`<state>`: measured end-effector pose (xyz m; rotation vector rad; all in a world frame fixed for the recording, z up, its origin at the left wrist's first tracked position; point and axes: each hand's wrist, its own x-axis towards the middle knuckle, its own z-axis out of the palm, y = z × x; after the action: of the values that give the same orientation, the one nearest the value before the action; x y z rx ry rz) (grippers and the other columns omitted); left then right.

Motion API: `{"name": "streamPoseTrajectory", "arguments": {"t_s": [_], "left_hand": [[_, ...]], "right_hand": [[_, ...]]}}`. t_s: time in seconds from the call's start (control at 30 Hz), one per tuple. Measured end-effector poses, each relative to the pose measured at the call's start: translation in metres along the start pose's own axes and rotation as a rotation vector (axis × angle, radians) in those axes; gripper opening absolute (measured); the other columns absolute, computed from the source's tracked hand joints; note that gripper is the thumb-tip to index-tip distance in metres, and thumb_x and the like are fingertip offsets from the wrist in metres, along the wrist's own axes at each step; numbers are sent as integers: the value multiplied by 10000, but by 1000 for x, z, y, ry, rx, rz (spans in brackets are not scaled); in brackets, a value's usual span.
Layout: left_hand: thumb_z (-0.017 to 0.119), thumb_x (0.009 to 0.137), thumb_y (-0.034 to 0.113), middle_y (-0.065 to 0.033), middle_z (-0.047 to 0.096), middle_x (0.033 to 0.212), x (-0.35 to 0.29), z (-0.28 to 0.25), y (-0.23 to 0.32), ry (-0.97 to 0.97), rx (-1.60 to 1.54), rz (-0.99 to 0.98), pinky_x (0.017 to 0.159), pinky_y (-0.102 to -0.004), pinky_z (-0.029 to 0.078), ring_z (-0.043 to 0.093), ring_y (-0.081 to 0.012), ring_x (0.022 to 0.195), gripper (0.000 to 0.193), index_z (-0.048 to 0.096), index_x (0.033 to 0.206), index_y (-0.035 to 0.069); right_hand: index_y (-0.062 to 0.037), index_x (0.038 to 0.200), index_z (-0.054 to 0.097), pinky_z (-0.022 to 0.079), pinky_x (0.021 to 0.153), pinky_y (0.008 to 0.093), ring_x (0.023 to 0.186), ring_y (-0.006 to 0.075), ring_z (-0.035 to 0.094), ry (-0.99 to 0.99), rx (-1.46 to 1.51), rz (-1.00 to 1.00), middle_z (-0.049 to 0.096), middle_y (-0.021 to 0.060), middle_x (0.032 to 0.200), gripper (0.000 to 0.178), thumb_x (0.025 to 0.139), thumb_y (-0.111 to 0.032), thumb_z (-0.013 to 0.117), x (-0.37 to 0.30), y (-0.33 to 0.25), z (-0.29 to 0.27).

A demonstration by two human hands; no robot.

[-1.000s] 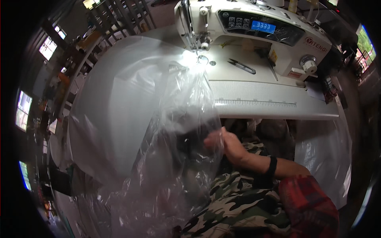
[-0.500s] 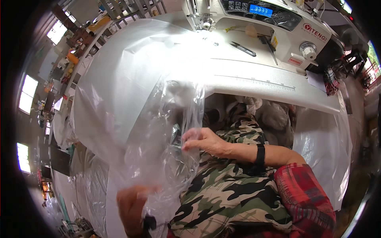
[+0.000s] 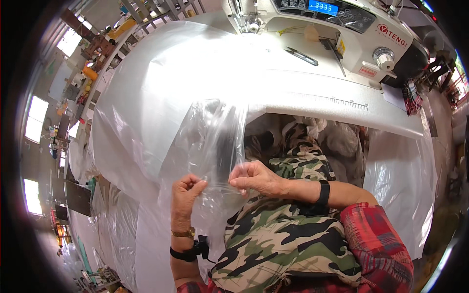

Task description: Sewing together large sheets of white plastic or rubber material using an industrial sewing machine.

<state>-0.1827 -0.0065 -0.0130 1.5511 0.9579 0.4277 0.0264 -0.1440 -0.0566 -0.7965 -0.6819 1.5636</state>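
Note:
A clear plastic sheet [image 3: 205, 132] hangs from the front edge of the sewing table toward my lap. My left hand [image 3: 188, 193] pinches its lower part between thumb and fingers. A short way to the right, my right hand [image 3: 256, 178] pinches the same film, and the stretch between both hands is drawn taut. Whitish plastic sheeting [image 3: 137, 97] spreads over the table's left side and droops past its edge. Below the hands lie my legs in camouflage trousers [image 3: 293, 234].
A white sewing machine [image 3: 337, 29] stands at the back, its lamp glaring on the table. A small cutter [image 3: 301, 56] lies by its base, near a ruler scale [image 3: 332, 99] on the table front. More plastic sheeting [image 3: 400, 180] hangs at right. Shelving [image 3: 97, 83] stands far left.
My left hand has moved up and right to the film and now pinches it. My right hand has barely shifted. The film between them has gone from loose and crumpled to taut.

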Motion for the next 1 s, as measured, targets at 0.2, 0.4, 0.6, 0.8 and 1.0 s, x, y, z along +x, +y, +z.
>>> {"name": "streamPoseTrajectory", "arguments": {"t_s": [0.2, 0.4, 0.6, 0.8, 1.0], "left_hand": [[751, 852, 84, 84, 567, 692, 20, -11, -14, 32, 111, -26, 557, -167, 355, 479, 7, 631, 126, 657, 788, 29], [763, 799, 116, -49, 629, 684, 27, 12, 11, -26, 1049, 279, 555, -308, 432, 578, -214, 565, 172, 640, 804, -5], [765, 774, 70, -82, 642, 761, 10, 60, 72, 64, 711, 765, 539, -294, 428, 557, -193, 577, 172, 678, 894, -15], [721, 824, 35, -85, 610, 690, 14, 80, 71, -81, 449, 458, 538, -266, 427, 545, -124, 571, 88, 688, 860, -38], [653, 900, 25, 1, 633, 712, 12, 71, 57, -93, 113, 217, 528, -205, 400, 529, -48, 593, 66, 692, 901, -29]], "right_hand": [[-17, 957, 628, 493, 599, 231, 664, 70, 564, -36, -97, -35, 587, -17, 787, 136, 971, -152, 636, -9, -10, 7], [-4, 921, 632, 486, 573, 260, 603, 91, 564, 44, -523, -153, 607, 25, 733, 155, 959, -154, 643, -13, -17, 15], [-30, 848, 614, 491, 559, 438, 591, 363, 627, 153, -1076, -510, 606, 174, 630, 224, 901, -242, 661, -4, -9, 22], [-26, 852, 643, 500, 601, 443, 643, 372, 635, 146, -1124, -472, 621, 187, 671, 244, 884, -267, 672, -2, 9, 0], [39, 1137, 596, 522, 798, 358, 832, 213, 641, 978, -455, -389, 670, 150, 955, 344, 873, -171, 660, 38, -4, -74]]}}
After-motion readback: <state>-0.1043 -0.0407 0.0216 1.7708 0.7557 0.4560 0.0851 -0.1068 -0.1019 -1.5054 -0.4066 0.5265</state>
